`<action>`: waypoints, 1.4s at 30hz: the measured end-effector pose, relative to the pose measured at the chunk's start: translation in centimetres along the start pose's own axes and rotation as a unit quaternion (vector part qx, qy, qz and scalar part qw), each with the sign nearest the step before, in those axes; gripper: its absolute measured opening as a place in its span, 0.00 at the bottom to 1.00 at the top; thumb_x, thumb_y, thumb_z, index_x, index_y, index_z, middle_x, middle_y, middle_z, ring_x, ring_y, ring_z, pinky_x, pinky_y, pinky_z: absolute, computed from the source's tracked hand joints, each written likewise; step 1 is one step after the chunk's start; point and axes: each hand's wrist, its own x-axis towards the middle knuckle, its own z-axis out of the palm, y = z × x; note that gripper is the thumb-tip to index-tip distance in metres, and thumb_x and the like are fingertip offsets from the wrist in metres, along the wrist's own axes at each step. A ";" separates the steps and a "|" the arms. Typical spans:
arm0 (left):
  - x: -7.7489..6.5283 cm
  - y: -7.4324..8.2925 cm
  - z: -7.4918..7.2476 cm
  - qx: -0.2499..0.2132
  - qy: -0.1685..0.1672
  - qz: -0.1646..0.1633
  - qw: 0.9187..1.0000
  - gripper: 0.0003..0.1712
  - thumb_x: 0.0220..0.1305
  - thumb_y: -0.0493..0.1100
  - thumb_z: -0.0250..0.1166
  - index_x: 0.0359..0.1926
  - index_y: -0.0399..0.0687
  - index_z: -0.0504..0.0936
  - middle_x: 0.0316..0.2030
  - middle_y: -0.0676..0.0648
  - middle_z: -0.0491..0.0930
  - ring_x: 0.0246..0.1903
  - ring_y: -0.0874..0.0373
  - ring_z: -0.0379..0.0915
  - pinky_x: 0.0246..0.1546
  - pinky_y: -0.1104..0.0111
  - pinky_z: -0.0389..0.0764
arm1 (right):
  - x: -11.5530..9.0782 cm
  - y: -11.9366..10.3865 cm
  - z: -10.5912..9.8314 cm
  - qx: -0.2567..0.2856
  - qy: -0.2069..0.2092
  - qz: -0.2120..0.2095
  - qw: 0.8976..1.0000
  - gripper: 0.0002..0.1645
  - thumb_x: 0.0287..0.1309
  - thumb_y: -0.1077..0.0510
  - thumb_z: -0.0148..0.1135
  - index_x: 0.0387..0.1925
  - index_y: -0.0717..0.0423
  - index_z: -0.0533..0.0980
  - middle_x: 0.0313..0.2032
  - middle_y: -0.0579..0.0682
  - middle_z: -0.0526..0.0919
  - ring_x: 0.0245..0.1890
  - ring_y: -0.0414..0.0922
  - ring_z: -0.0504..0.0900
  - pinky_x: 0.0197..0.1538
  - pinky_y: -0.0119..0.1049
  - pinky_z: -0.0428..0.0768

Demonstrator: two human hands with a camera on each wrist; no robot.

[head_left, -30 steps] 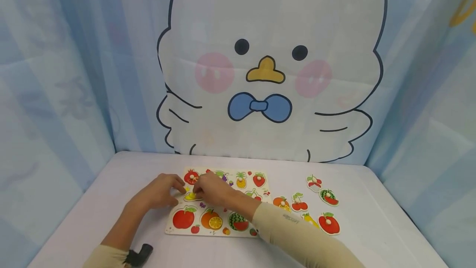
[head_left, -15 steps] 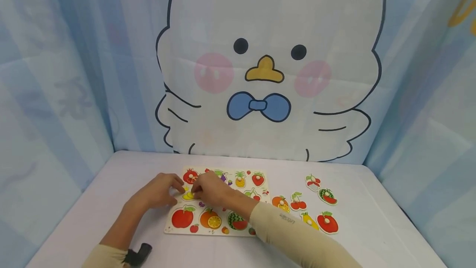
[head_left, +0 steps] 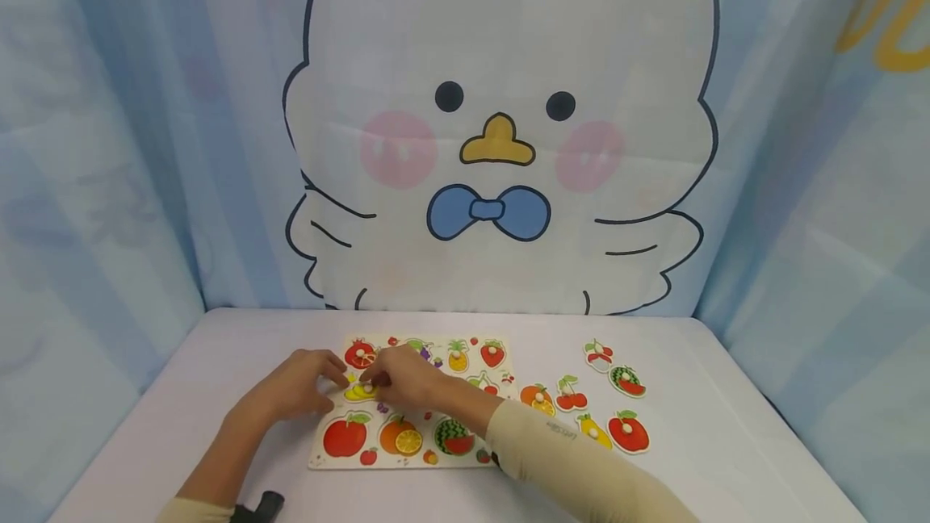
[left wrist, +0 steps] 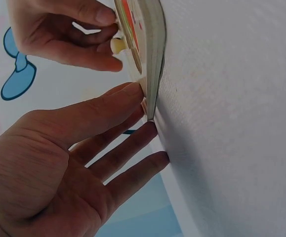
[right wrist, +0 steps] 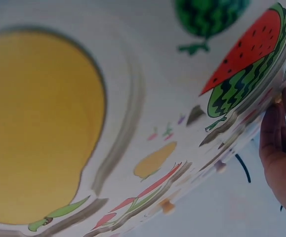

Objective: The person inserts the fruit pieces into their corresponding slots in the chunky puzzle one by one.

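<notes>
A fruit puzzle board (head_left: 407, 426) lies on the white table (head_left: 697, 466). My right hand (head_left: 398, 378) reaches across it and pinches the white knob (left wrist: 118, 45) of a yellow fruit piece (head_left: 359, 393) near the board's left edge. My left hand (head_left: 305, 384) lies beside that piece with straight fingers (left wrist: 118, 101) touching the board's edge (left wrist: 155, 59). In the right wrist view the board fills the frame up close, with a yellow pear-shaped picture (right wrist: 39, 128), a watermelon slice (right wrist: 246, 64) and fingers (right wrist: 281, 148) at the right.
Several loose fruit pieces lie to the right of the board: an orange (head_left: 538, 398), cherries (head_left: 570, 395), a watermelon (head_left: 626, 382), a red apple (head_left: 628, 432). A curtain with a cartoon chick (head_left: 497, 144) closes off the back and sides.
Both hands stay at the yellow piece near the board's left edge. The whole scene has shifted a little to the left and down in the head view.
</notes>
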 end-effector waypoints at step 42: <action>-0.1 0.2 0.3 0.004 -0.001 -0.014 1.000 0.16 0.45 0.35 0.76 0.38 0.52 0.88 0.50 0.47 0.78 0.57 0.41 0.66 0.56 0.44 0.71 | -14.4 9.1 -7.3 0.016 0.091 0.064 0.994 0.20 0.58 0.60 0.65 0.53 0.48 0.79 0.51 0.42 0.81 0.47 0.45 0.78 0.50 0.40 0.81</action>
